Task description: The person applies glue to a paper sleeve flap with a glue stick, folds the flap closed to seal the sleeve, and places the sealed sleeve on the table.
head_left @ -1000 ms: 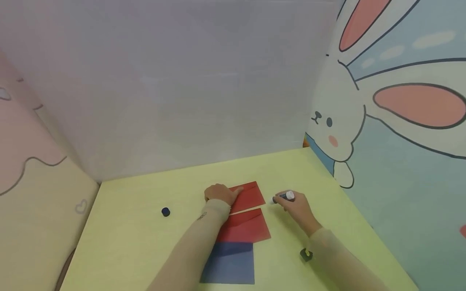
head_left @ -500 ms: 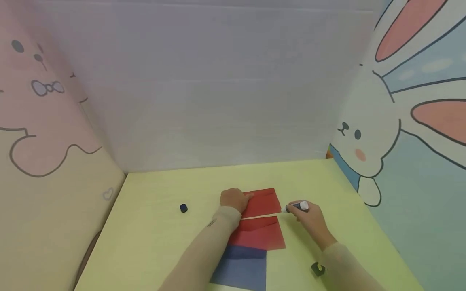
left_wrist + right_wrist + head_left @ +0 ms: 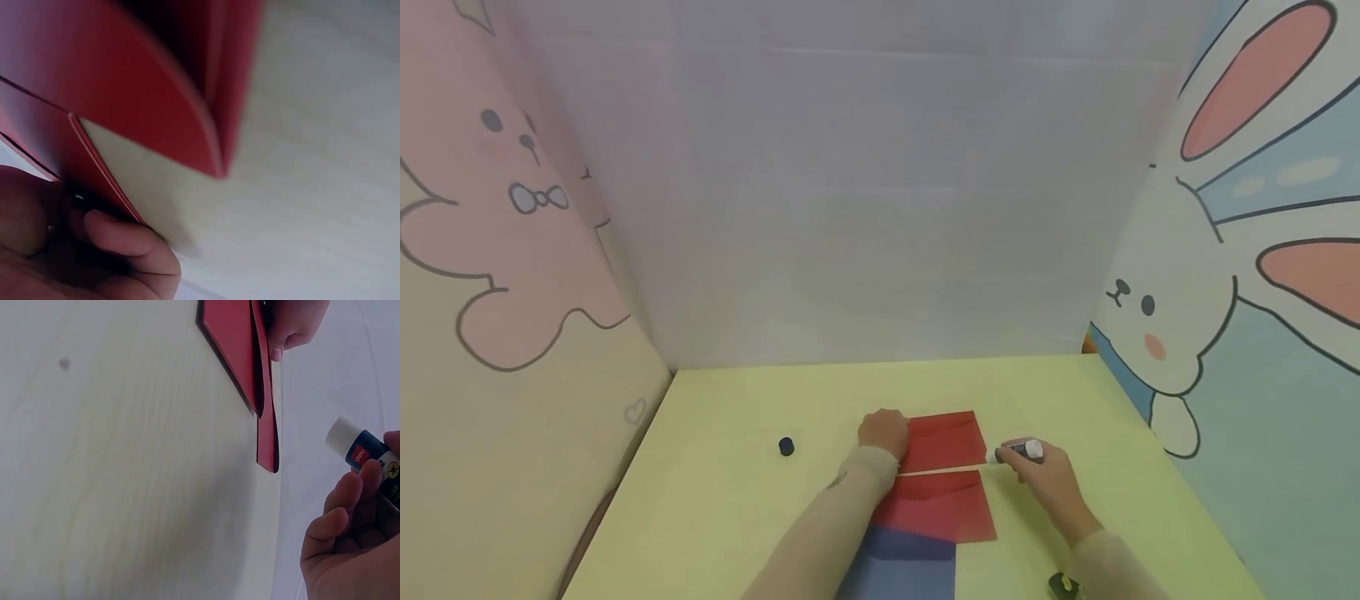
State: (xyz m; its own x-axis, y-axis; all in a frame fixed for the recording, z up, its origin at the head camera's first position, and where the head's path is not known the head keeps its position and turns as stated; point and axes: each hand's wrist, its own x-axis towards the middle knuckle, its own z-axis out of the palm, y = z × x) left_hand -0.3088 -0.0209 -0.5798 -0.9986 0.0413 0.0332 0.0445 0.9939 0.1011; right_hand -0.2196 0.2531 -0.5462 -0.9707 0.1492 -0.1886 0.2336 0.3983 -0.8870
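In the head view, my left hand (image 3: 883, 433) is at the left end of the farther red envelope (image 3: 943, 442). The left wrist view shows its thumb and curled fingers pinching the edge of the red envelope (image 3: 69, 150). My right hand (image 3: 1051, 479) holds a glue stick (image 3: 1018, 452) just right of that envelope, its white end pointing left. In the right wrist view the glue stick (image 3: 372, 453) has a dark blue label and is apart from the paper. A second red envelope (image 3: 947, 508) lies nearer, overlapping a blue envelope (image 3: 902, 577) partly covered by the left forearm.
A small dark blue cap (image 3: 786, 447) stands on the pale yellow table (image 3: 722, 500) to the left. Beside the right sleeve is a small dark object with yellow on it (image 3: 1063, 586), partly hidden. A white wall (image 3: 880, 250) and painted side panels enclose the table.
The head view has shifted, so the table sits lower and further right. My left thumb, earlier stretched over the farther red envelope, no longer shows on it. The glue stick stays beside it.
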